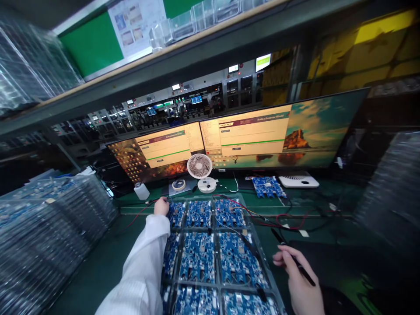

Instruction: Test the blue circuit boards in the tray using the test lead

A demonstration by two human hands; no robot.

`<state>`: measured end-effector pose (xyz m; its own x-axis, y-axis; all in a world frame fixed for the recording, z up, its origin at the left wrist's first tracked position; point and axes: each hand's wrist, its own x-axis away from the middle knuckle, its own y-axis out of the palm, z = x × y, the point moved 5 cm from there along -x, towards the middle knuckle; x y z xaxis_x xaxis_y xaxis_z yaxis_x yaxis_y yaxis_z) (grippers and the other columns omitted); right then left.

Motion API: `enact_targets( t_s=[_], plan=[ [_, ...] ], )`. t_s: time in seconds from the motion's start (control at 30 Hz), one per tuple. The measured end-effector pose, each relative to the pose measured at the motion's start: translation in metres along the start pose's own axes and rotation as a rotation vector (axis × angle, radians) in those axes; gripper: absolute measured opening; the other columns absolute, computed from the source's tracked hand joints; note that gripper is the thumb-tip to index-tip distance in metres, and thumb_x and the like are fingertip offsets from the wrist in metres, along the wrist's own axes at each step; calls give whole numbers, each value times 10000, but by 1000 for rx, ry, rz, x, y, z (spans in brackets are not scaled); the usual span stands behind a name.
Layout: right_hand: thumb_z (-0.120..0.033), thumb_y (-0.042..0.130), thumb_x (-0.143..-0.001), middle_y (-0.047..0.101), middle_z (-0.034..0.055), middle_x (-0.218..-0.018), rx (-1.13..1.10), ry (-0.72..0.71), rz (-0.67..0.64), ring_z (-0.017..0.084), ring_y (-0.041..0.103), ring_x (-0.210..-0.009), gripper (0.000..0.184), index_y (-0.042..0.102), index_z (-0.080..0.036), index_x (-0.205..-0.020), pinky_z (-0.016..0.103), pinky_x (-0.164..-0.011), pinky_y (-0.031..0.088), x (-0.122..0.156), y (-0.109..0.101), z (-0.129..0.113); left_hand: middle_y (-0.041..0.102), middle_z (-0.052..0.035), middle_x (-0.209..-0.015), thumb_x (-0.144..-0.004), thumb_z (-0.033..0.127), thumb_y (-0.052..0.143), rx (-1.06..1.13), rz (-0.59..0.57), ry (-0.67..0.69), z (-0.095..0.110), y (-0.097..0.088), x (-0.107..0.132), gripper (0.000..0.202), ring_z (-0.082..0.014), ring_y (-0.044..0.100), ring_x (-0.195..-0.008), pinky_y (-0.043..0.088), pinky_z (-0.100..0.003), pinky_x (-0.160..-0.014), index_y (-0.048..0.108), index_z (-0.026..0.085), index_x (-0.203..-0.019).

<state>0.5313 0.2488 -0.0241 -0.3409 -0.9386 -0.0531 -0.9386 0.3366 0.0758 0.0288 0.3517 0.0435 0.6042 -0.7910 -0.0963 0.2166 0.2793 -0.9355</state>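
Observation:
A clear plastic tray [215, 238] lies on the green bench in front of me, holding several blue circuit boards [198, 256] in rows. My left hand [161, 205], in a white sleeve, reaches to the tray's far left corner and curls over its edge by the top-left board. My right hand [300, 282] hovers just right of the tray, fingers closed round a thin black pen-like tool [293, 258] that points up and left.
Two monitors [249, 135] stand behind the tray, with a small white fan [199, 166] between them. A loose blue board [268, 186] with red and black wires lies at the back right beside a white device [298, 180]. Stacks of trays [42, 232] rise at left and right.

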Motion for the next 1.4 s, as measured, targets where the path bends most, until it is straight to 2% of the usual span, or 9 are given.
enact_targets(
  t_s=[0.3,0.5,0.63,0.77,0.9,1.03,1.2,1.3,1.4],
  plan=[
    [-675,620,-786,644,31,-801,11,3,0,196,605,-761,508,647,-201,-966,320,-734,512,0,0,0,688,-216,-1160,-906,149,419,-69,64,-18,6,-11,8,325,-257,671,-1057,472,-320,-894,656,106,-1124],
    [-675,622,-783,643,28,-800,10,0,-4,192,601,-752,515,642,-201,-982,322,-741,511,0,0,3,758,-144,-909,-875,187,482,-84,-54,93,13,-21,36,253,-237,697,-934,474,-281,-821,721,142,-809],
    [-678,628,-776,646,25,-803,20,-1,-16,190,604,-754,514,644,-206,-977,319,-748,505,1,0,5,755,-92,-818,-840,280,591,-81,-134,155,19,-16,50,177,-226,699,-868,473,-270,-760,685,180,-727],
    [-684,628,-772,649,29,-802,35,-7,-13,197,608,-748,523,644,-203,-977,325,-737,505,1,0,4,728,-153,-964,-838,245,620,-80,-149,198,27,-10,50,103,-262,682,-974,473,-305,-831,648,155,-799],
    [-687,625,-772,652,32,-797,45,-19,-7,204,613,-748,526,651,-201,-970,329,-729,505,0,0,0,693,-188,-1016,-911,168,488,-6,-143,167,27,-10,45,110,-234,690,-951,488,-308,-823,589,126,-928],
    [-692,626,-768,651,32,-792,43,-27,-6,203,613,-743,532,651,-198,-965,335,-739,506,0,1,-2,695,-117,-898,-922,177,460,136,-165,158,17,-21,55,104,-208,694,-883,505,-306,-803,530,169,-846],
    [-678,621,-782,651,29,-807,41,-26,-17,201,614,-758,524,642,-200,-997,340,-755,506,0,1,1,677,16,-794,-870,216,525,389,-315,244,-7,-36,98,54,-137,676,-732,530,-249,-715,481,220,-840],
    [-687,627,-770,654,31,-807,45,-30,-23,206,614,-759,533,647,-201,-989,346,-758,504,1,2,1,683,19,-808,-747,131,597,596,-436,323,-23,-39,129,139,-139,661,-790,513,-242,-752,494,218,-786],
    [-726,640,-726,658,38,-794,59,-30,-31,216,615,-747,575,655,-201,-959,361,-761,505,3,3,-3,664,16,-782,-721,143,620,555,-409,360,-40,-40,150,104,-146,626,-792,476,-245,-756,541,207,-744]
  ],
)
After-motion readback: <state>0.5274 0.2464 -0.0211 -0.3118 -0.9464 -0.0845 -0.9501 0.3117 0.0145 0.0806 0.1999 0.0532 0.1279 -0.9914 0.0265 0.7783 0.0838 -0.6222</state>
